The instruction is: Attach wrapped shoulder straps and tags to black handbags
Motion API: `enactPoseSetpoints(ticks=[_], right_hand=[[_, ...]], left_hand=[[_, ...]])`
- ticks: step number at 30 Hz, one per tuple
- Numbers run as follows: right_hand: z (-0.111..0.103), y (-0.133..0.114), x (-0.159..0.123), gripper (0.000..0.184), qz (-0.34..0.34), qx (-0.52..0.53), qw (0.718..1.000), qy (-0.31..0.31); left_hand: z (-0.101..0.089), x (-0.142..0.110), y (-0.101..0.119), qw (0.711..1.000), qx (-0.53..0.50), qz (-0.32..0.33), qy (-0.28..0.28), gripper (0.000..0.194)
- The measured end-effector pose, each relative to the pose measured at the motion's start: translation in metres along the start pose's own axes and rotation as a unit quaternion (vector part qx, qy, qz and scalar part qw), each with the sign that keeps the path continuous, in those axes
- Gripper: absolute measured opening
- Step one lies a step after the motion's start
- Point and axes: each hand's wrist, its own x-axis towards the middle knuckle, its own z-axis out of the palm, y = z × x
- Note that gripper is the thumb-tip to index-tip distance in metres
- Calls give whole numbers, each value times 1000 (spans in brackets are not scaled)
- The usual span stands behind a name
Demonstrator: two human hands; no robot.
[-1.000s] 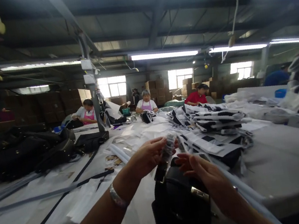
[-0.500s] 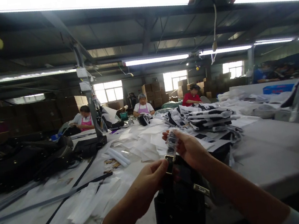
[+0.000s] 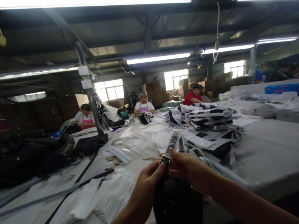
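Note:
A gold-coloured buckle (image 3: 165, 159) sits on a dark strap in front of me. My left hand (image 3: 149, 184) pinches the strap at the buckle's left side, thumb on top. My right hand (image 3: 190, 168) has its fingers closed on the strap just right of the buckle. Beyond the fingers, the strap's upper end (image 3: 173, 140) sticks up, wrapped in clear film. Below both hands stands a black bag (image 3: 178, 214), its top partly covered by them. How the strap runs through the buckle is hidden by my fingers.
Loose white sheets (image 3: 95, 199) and long dark strips (image 3: 49, 195) cover the table's left. Black bags (image 3: 25, 155) are heaped farther left. Wrapped black-and-white pieces (image 3: 210, 115) are stacked ahead. A metal post (image 3: 90, 99) rises from the table. Several people sit across it.
My right hand has come down from the strap's wrapped end to beside the buckle. The buckle has shifted slightly left. At the far right, a person's hanging dark item has moved away.

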Motion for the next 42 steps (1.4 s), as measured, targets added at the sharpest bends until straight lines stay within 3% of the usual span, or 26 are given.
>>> enactPoseSetpoints(ticks=[4,9,14,20,26,32,39,42], right_hand=[[0,-13,10,31,-88,-21,994,65],[0,-22,21,24,-94,44,989,108],[3,-18,13,26,-57,87,990,91],[10,-17,4,28,-76,72,991,79],[12,-6,-5,34,-62,64,995,52],[20,0,-8,34,-72,61,993,77],[22,8,-8,40,-145,-50,983,106],[21,13,-6,42,-151,-84,981,90]], left_hand=[[5,3,-5,999,-16,17,31,35],[8,5,-6,999,-27,-12,28,38],[6,10,-7,999,-13,-4,51,38],[6,16,-11,995,5,14,97,33],[9,18,-5,990,54,71,113,34],[11,16,-5,986,92,77,120,33],[15,12,-2,982,111,78,131,33],[16,12,-2,984,95,92,123,32]])
